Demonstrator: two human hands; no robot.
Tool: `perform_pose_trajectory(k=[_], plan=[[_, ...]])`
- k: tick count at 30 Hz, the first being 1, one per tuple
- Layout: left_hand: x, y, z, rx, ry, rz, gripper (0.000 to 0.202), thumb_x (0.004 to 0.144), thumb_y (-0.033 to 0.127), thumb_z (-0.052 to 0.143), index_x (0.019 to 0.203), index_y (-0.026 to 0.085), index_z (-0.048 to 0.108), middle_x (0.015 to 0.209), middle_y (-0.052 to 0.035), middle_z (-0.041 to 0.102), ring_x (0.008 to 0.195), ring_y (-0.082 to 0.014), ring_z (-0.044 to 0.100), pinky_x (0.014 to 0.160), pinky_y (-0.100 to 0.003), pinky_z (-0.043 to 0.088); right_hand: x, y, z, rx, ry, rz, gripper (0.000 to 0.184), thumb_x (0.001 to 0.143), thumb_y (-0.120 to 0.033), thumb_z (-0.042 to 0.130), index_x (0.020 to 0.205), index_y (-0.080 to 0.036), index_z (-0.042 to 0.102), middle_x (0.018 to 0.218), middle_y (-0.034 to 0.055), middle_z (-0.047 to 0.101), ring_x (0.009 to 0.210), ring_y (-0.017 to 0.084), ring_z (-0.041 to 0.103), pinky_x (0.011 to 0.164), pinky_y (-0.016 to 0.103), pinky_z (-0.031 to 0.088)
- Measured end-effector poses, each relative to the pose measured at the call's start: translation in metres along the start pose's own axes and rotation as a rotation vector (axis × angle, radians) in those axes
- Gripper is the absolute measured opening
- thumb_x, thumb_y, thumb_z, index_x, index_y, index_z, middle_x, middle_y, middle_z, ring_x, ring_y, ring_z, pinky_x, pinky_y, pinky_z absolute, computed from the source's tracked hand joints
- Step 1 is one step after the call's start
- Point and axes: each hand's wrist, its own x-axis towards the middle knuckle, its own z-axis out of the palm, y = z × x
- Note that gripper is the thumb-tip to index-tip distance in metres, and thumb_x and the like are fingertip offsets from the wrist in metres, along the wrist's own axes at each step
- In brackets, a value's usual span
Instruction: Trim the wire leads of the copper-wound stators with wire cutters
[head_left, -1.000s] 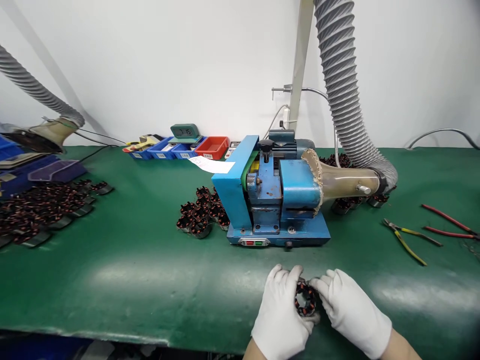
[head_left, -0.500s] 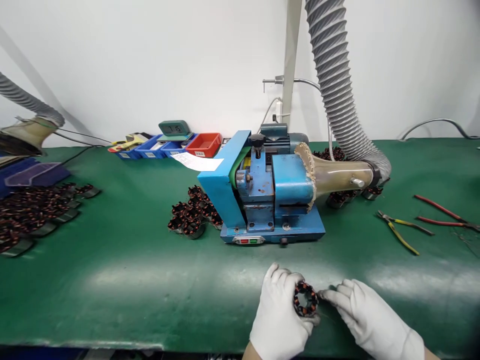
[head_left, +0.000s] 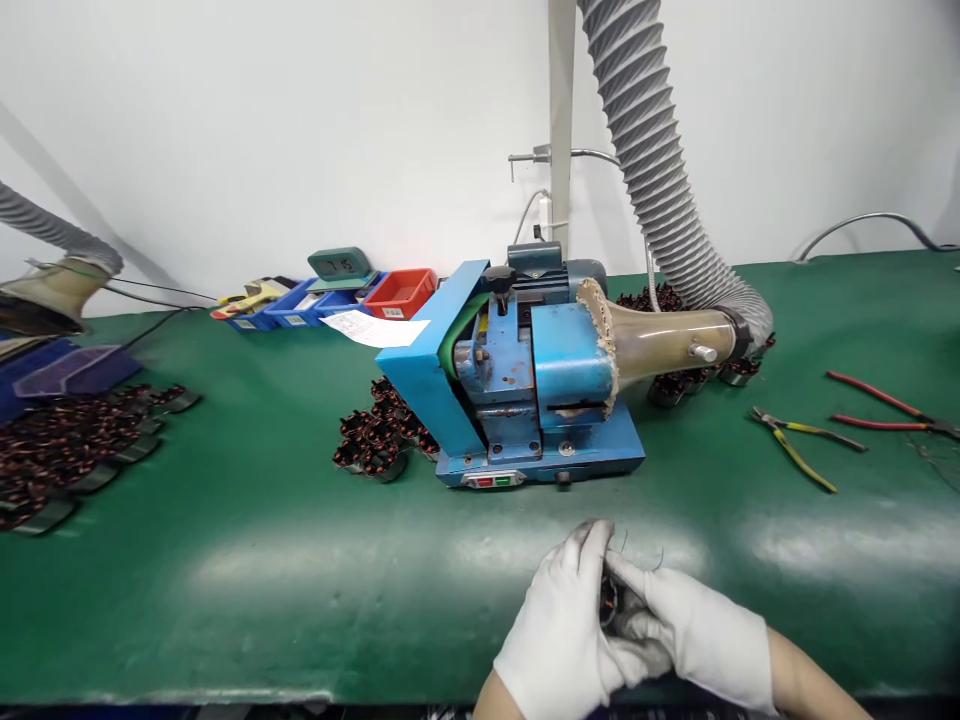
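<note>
A small ring-shaped motor stator [head_left: 608, 603] with copper windings is held over the near edge of the green bench, mostly hidden by gloved fingers. My left hand [head_left: 559, 625], in a white glove, wraps round it from the left. From the other side, my right hand [head_left: 694, 620], also gloved in white, closes its fingers on the stator; the fingertips are smudged dark. Thin wire ends [head_left: 660, 560] stick up above the fingers. Behind the hands stands a blue belt-driven machine [head_left: 517, 380] with red and green buttons.
Stators are grouped left of the machine [head_left: 371, 440], at far left [head_left: 82, 440] and behind the suction nozzle [head_left: 667, 340]. A grey hose [head_left: 652, 150] rises from that nozzle. Yellow-handled cutters [head_left: 806, 440] and red-handled pliers [head_left: 892, 410] lie at right. Blue and red bins [head_left: 401, 293] line the back.
My right hand has moved left from beside the stator and closed onto it. The stator has turned and is now largely covered. The view has shifted slightly.
</note>
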Motion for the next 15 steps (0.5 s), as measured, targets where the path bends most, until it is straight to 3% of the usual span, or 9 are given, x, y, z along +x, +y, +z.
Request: perform_pose_trajectory(k=[5, 8, 11, 15], plan=[[0.001, 0.010, -0.004, 0.028, -0.019, -0.154, 0.055, 0.066, 0.011, 0.060, 0.118, 0.020, 0.044, 0.113, -0.0097, 0.052, 0.099, -0.0258, 0.054, 0.087, -0.041, 0.047, -0.003, 0.017, 0.004, 0.000, 0.177, -0.016, 0.038, 0.081, -0.015, 0.038, 0.116, -0.017, 0.052, 0.091, 0.0079, 0.066, 0.080, 0.018, 0.061, 0.074, 0.028, 0.047], [0.003, 0.014, -0.006, 0.050, -0.006, -0.164, 0.034, 0.073, 0.012, 0.053, 0.105, 0.022, 0.050, 0.102, -0.0063, 0.053, 0.092, -0.0238, 0.054, 0.082, -0.039, 0.047, -0.004, 0.019, 0.011, 0.003, 0.277, 0.062, 0.023, 0.084, -0.023, 0.035, 0.092, -0.018, 0.056, 0.082, 0.0078, 0.066, 0.073, 0.020, 0.061, 0.068, 0.030, 0.047], [0.003, 0.014, -0.005, 0.095, -0.014, -0.126, 0.025, 0.076, 0.012, 0.048, 0.099, 0.021, 0.050, 0.100, -0.0070, 0.053, 0.091, -0.0240, 0.052, 0.082, -0.041, 0.046, -0.002, 0.016, 0.014, 0.160, 0.352, 0.108, 0.023, 0.084, -0.030, 0.035, 0.075, -0.019, 0.053, 0.072, 0.0056, 0.063, 0.066, 0.018, 0.058, 0.064, 0.029, 0.046], [0.001, 0.011, -0.001, 0.134, 0.004, -0.068, 0.029, 0.070, 0.008, 0.045, 0.096, 0.021, 0.049, 0.102, -0.0073, 0.051, 0.092, -0.0245, 0.050, 0.083, -0.042, 0.044, 0.001, 0.012, 0.013, 0.492, 0.297, 0.178, 0.029, 0.081, -0.042, 0.043, 0.062, -0.020, 0.045, 0.050, -0.0021, 0.051, 0.043, 0.011, 0.045, 0.044, 0.022, 0.036]])
